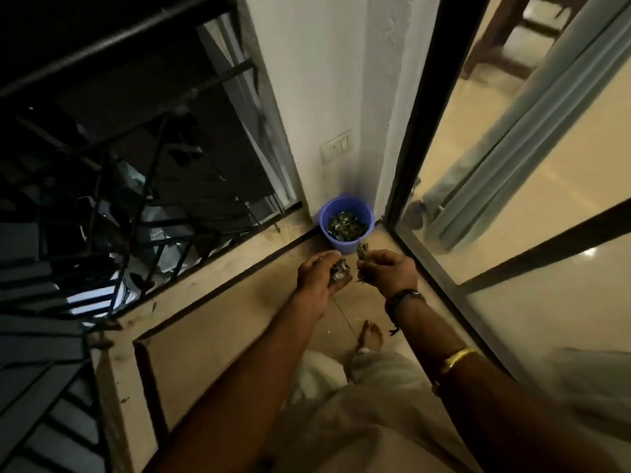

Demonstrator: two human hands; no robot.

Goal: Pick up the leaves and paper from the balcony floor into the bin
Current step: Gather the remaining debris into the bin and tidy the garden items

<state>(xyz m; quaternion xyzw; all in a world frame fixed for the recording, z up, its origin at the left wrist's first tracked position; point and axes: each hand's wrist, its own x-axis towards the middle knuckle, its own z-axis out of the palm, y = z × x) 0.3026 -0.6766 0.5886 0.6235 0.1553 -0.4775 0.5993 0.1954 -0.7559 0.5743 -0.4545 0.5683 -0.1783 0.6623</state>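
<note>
Both hands hold litter near the blue bin (345,222)
Left hand (319,274) cups leaves and paper (338,272); right hand (389,270) pinches a leaf sprig (362,250); bin sits in the corner.

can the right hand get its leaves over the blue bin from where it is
Probably yes. The right hand, shut on leaves, is just short of the blue bin, whose open top has nothing over it; the left hand is off to the side.
</note>
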